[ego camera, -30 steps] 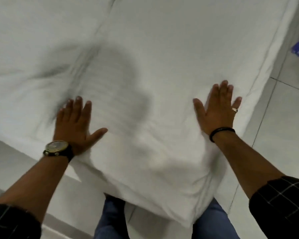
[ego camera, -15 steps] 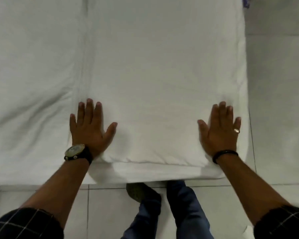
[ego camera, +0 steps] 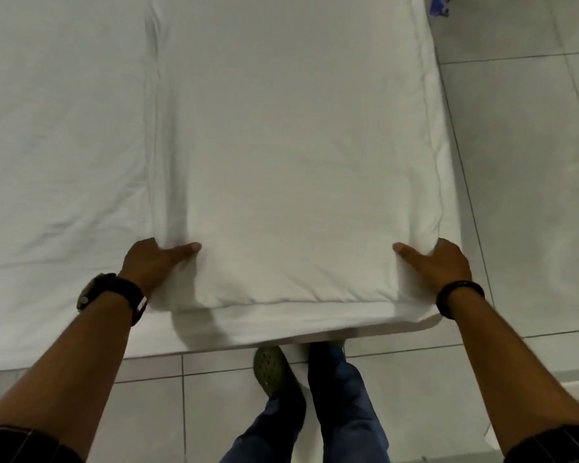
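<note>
Left hand (ego camera: 151, 265) and right hand (ego camera: 438, 262), flat-palmed half a second ago, are now gripping the near corners of the folded duvet (ego camera: 298, 162), fingers apparently tucked beneath; lifting is likely starting

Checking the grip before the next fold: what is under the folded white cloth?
The folded cloth lies on a white sheet. The left hand and right hand show thumbs on top; their fingers go beneath, hidden.
</note>
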The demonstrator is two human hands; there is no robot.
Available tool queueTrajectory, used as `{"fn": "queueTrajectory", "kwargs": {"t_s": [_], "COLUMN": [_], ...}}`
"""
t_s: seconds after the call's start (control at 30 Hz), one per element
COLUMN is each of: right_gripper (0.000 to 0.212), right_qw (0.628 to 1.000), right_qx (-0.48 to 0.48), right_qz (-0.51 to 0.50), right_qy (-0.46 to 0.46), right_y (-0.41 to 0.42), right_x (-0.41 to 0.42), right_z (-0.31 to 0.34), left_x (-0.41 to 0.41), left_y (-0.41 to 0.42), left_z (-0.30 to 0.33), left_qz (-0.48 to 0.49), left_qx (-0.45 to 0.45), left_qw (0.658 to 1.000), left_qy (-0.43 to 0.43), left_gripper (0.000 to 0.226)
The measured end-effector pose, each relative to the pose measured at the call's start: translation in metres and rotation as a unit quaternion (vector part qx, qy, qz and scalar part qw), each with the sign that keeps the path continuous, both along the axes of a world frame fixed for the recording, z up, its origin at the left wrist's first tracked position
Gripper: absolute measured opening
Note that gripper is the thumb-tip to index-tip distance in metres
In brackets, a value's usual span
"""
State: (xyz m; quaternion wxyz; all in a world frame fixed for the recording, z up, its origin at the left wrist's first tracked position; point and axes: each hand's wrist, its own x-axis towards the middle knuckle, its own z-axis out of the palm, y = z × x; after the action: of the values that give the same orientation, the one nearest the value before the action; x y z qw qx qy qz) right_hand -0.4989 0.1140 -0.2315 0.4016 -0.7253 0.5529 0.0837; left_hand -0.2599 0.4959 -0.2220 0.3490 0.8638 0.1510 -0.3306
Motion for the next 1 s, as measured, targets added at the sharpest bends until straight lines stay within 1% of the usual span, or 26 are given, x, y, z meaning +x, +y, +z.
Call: {"fn": "queueTrajectory", "kwargs": {"t_s": [0.07, 0.1, 0.17, 0.23, 0.33, 0.43, 0.5, 0.6, 0.73, 0.8, 0.9, 1.0], "right_gripper": [0.04, 0.034, 0.028, 0.028, 0.025, 0.027, 0.029, 0.03, 0.041, 0.045, 0.036, 0.03], "right_qw": [0.998, 0.997, 0.994, 0.993, 0.994, 0.992, 0.989, 0.986, 0.983, 0.981, 0.982, 0.984], "right_qx": [0.035, 0.047, 0.059, 0.061, 0.064, 0.079, 0.086, 0.097, 0.123, 0.133, 0.135, 0.121], "right_qz": [-0.005, -0.01, -0.016, -0.019, -0.03, -0.051, -0.073, -0.084, -0.101, -0.112, -0.107, -0.105], "right_qy": [-0.046, -0.067, -0.091, -0.094, -0.087, -0.085, -0.097, -0.105, -0.096, -0.087, -0.074, -0.077], "right_y": [-0.002, -0.003, -0.004, -0.002, 0.009, 0.022, 0.025, 0.027, 0.035, 0.038, 0.04, 0.047], "right_x": [-0.002, -0.005, -0.012, -0.023, -0.054, -0.087, -0.095, -0.09, -0.105, -0.112, -0.116, -0.121], "right_z": [0.001, 0.001, 0.003, 0.009, 0.009, 0.008, 0.01, 0.011, 0.013, 0.025, 0.054, 0.08], "left_x": [0.0, -0.001, -0.006, -0.027, -0.078, -0.116, -0.122, -0.118, -0.123, -0.132, -0.145, -0.156], "left_y": [-0.001, 0.002, 0.01, 0.018, 0.029, 0.04, 0.044, 0.044, 0.052, 0.057, 0.062, 0.065], "left_z": [0.004, 0.005, 0.006, 0.006, 0.0, 0.003, 0.004, 0.009, 0.013, 0.019, 0.037, 0.057], "left_qz": [0.027, 0.034, 0.038, 0.047, 0.063, 0.052, 0.042, 0.029, 0.033, 0.043, 0.048, 0.027], "left_qx": [-0.068, -0.091, -0.109, -0.101, -0.072, -0.036, -0.034, -0.051, -0.076, -0.088, -0.11, -0.124], "left_qw": [0.997, 0.994, 0.992, 0.993, 0.994, 0.997, 0.998, 0.997, 0.987, 0.982, 0.979, 0.98], "left_qy": [0.034, 0.043, 0.042, 0.034, 0.043, 0.04, 0.032, 0.053, 0.136, 0.16, 0.167, 0.151], "left_gripper": [0.03, 0.03, 0.03, 0.034, 0.047, 0.048, 0.052, 0.059, 0.047, 0.044, 0.035, 0.034]}}
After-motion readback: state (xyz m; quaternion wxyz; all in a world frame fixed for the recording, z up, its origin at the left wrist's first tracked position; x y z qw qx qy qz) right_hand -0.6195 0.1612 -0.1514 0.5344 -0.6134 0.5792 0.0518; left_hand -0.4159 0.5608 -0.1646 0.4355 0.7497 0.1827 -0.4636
